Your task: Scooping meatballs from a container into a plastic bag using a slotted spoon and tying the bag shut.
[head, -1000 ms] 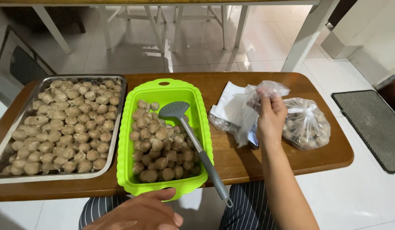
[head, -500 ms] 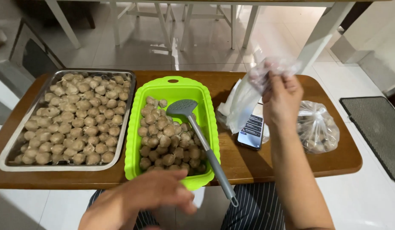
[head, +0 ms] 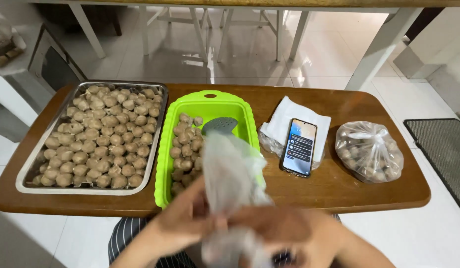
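I hold a clear bag (head: 230, 173) with both hands, left hand (head: 183, 221) and right hand (head: 284, 226) pinching its edge, blurred, just above the green tray (head: 165, 149) of meatballs (head: 183, 149). I judge I am opening the bag; the scoop (head: 220, 125) waits in the tray.

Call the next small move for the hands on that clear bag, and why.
Probably spread the bag's mouth open. Both hands, left hand and right hand, pinch the thin clear plastic bag low in front of the green basket of meatballs; the bag looks empty and flat. The grey scoop lies in the basket, and a filled, tied bag sits on the right.
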